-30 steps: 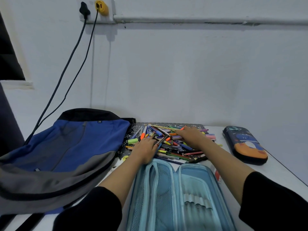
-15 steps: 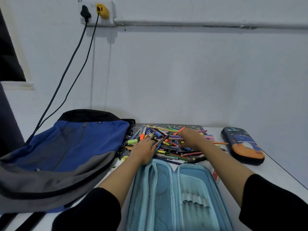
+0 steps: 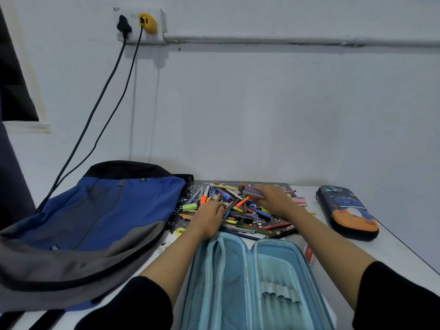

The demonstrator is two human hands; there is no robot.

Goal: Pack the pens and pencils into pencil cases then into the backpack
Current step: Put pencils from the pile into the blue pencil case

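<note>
Closest to you is the open light blue zip pencil case (image 3: 250, 282). It's lying flat, with a mesh pocket on the left half and elastic loops on the right, and I can't see any pens in it. Its long axis runs straight away from you toward the pile, and that's what the next move depends on.

Your left hand (image 3: 209, 217) sits right at the far end of the mesh half with its fingers curled over the pile. A dark pen (image 3: 231, 205) pokes out from under the fingertips, but I can't tell if you're gripping it or just resting on it.

Your right hand (image 3: 273, 201) is a bit farther out and blurry. It's wrapped round a bunch of purple and blue pens (image 3: 252, 192), held just above the heap. That bunch points sideways, across the case's length. I'd guess you need roughly a quarter turn as you pull it back, and the loop side is the nearer drop.

The rest of the loose colourful pens and pencils (image 3: 245, 216) are scattered every which way on a black patterned mat (image 3: 190, 195).

A blue and grey fabric backpack (image 3: 95, 222) lies flat to the left. A closed dark blue hard pencil case with an orange patch (image 3: 350, 215) is off to the right, well apart from the pile. Everything's on a white table (image 3: 381, 253) pushed against a plain white wall (image 3: 262, 103) with a socket strip (image 3: 140, 25) and two cables (image 3: 100, 101) hanging down.
</note>
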